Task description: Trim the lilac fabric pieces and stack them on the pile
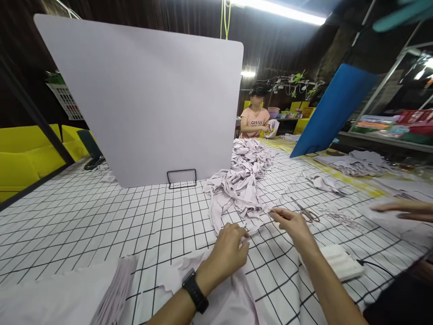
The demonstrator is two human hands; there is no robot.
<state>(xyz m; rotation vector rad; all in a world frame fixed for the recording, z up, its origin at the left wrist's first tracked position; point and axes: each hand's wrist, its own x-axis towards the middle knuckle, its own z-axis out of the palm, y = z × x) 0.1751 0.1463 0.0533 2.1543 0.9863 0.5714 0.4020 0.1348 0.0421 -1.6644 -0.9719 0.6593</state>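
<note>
My left hand [231, 247], with a black watch on its wrist, is closed over a pale lilac cloth piece [233, 293] lying on the checked table cover. Its fingertips are partly hidden behind the hand. To the right, my right hand [291, 223] pinches the end of a thin pale fabric strip [259, 225] that runs back toward my left hand. Just beyond both hands lies a loose heap of lilac fabric pieces [241, 189]. A pair of scissors [306, 211] rests on the table close to my right hand.
A neat cloth stack [64, 293] lies front left. A white upright board [152, 104] and a blue board [333, 110] stand on the table. A white device [341, 262] has a black cable. Another person's hand [406, 210] is at right; a co-worker [255, 119] sits behind.
</note>
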